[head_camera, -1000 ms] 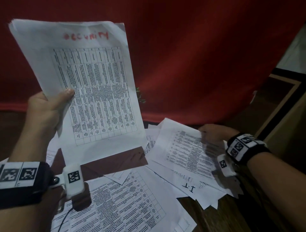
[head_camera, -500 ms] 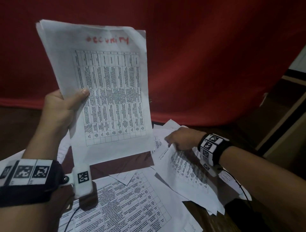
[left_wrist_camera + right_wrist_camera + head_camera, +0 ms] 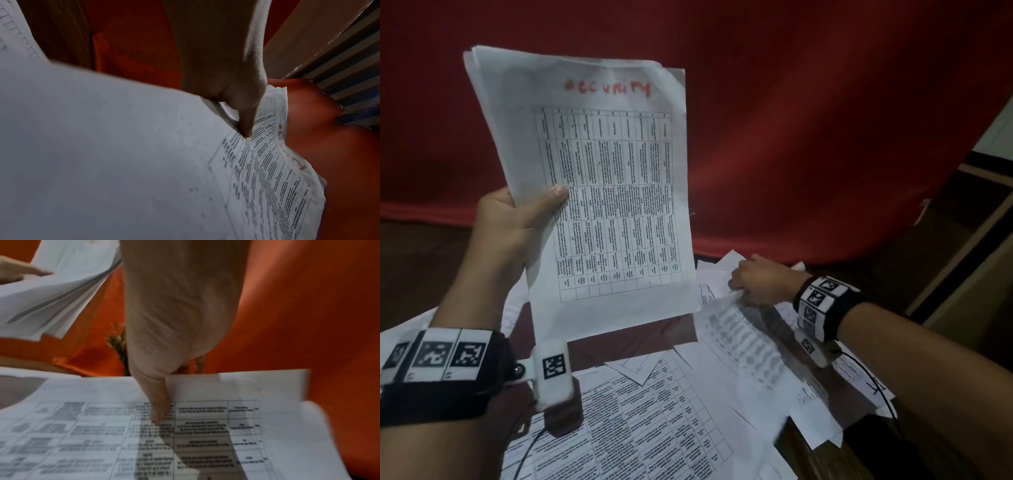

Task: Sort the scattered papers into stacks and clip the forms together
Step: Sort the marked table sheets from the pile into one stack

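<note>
My left hand (image 3: 517, 219) holds up a stack of white forms (image 3: 599, 192) with red handwriting at the top, thumb (image 3: 246, 120) pressed on the front sheet (image 3: 267, 178). My right hand (image 3: 756, 281) pinches the far edge of one printed sheet (image 3: 750, 349) and lifts it off the scattered papers (image 3: 640, 428) on the dark wooden table (image 3: 606, 346). In the right wrist view the thumb (image 3: 158, 405) lies on top of that sheet (image 3: 205, 434), the fingers under its edge.
A red cloth (image 3: 825, 137) hangs behind the table. More loose sheets, one marked "I.T" (image 3: 873, 387), lie under my right wrist near the table's right edge. A wooden frame (image 3: 962, 246) stands at the far right.
My right hand has taken hold of a sheet from the right pile and drawn it left and upward. The held stack has drifted right in view.
</note>
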A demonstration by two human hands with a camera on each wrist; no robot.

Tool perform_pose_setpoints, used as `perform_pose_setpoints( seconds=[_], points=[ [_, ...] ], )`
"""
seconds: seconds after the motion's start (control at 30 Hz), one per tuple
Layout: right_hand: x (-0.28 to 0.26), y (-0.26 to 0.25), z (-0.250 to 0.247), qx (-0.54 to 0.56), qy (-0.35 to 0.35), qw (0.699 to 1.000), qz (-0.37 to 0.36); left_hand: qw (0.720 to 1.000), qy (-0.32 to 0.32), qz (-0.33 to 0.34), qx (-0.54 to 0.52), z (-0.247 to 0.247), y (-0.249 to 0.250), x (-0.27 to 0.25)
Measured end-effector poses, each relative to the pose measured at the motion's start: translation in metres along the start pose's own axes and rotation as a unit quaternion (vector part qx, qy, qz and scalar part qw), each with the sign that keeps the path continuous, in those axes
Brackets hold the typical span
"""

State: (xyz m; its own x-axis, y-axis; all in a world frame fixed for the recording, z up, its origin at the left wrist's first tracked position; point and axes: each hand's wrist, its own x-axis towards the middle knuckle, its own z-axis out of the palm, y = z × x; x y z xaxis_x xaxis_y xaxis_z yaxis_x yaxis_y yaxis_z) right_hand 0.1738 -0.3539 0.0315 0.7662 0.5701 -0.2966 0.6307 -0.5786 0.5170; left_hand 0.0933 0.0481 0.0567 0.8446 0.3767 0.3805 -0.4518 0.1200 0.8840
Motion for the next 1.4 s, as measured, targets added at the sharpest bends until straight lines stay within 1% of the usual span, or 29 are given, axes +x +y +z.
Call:
perform_pose_setpoints(
  seconds=[0.1,0.17,0.23,0.3,0.33,0.37,0.4,0.47,0.53,0.57,0.67,0.73,0.77,0.9,0.93,1.03,1.13,1.27,1.4],
  points=[
    [-0.022,0.017,-0.024,0.125,0.032,0.987,0.094,1.0,0.006,0.003,0.003,0.0,-0.001,0.001],
    [-0.042,0.031,-0.04,0.176,0.054,0.973,0.141,1.0,0.011,0.004,0.001,-0.001,-0.001,0.001],
    [-0.061,0.048,-0.05,0.201,0.103,0.959,0.172,1.0,0.01,-0.001,-0.006,-0.002,0.0,0.001],
    [-0.082,0.063,-0.054,0.245,0.17,0.931,0.209,1.0,0.013,-0.005,-0.024,0.0,0.004,-0.002],
    [-0.091,0.069,-0.056,0.292,0.209,0.906,0.225,0.999,0.018,-0.005,-0.039,0.002,0.008,-0.004],
    [-0.101,0.072,-0.058,0.35,0.251,0.871,0.236,0.998,0.023,-0.003,-0.055,0.006,0.012,-0.005],
    [-0.11,0.074,-0.058,0.41,0.289,0.83,0.243,0.997,0.027,-0.002,-0.072,0.011,0.015,-0.008],
    [-0.125,0.068,-0.063,0.517,0.361,0.741,0.23,0.996,0.013,-0.003,-0.088,0.023,0.022,-0.015],
    [-0.133,0.057,-0.065,0.615,0.393,0.654,0.201,0.998,-0.022,-0.015,-0.056,0.038,0.024,-0.025],
    [-0.135,0.051,-0.066,0.65,0.397,0.619,0.189,0.998,-0.041,-0.026,-0.029,0.047,0.024,-0.03],
    [-0.136,0.033,-0.07,0.715,0.412,0.541,0.162,0.995,-0.078,-0.051,0.018,0.076,0.02,-0.046],
    [-0.132,0.021,-0.072,0.745,0.418,0.498,0.149,0.994,-0.094,-0.059,0.006,0.097,0.02,-0.054],
    [-0.128,0.015,-0.072,0.759,0.415,0.481,0.144,0.993,-0.102,-0.06,-0.004,0.106,0.021,-0.056],
    [-0.115,-0.004,-0.071,0.788,0.405,0.446,0.129,0.991,-0.12,-0.061,0.007,0.127,0.02,-0.054],
    [-0.114,-0.007,-0.07,0.791,0.406,0.44,0.129,0.992,-0.115,-0.056,0.008,0.129,0.018,-0.052],
    [-0.114,-0.013,-0.068,0.792,0.405,0.434,0.142,0.995,-0.086,-0.041,0.011,0.131,0.015,-0.047],
    [-0.115,-0.017,-0.062,0.815,0.403,0.394,0.136,0.998,-0.063,-0.024,0.012,0.13,0.014,-0.047],
    [-0.118,-0.018,-0.057,0.819,0.408,0.379,0.137,0.998,-0.053,-0.02,0.019,0.128,0.012,-0.046],
    [-0.123,-0.014,-0.054,0.829,0.421,0.334,0.157,0.999,-0.029,-0.014,0.013,0.124,0.009,-0.042]
  ],
)
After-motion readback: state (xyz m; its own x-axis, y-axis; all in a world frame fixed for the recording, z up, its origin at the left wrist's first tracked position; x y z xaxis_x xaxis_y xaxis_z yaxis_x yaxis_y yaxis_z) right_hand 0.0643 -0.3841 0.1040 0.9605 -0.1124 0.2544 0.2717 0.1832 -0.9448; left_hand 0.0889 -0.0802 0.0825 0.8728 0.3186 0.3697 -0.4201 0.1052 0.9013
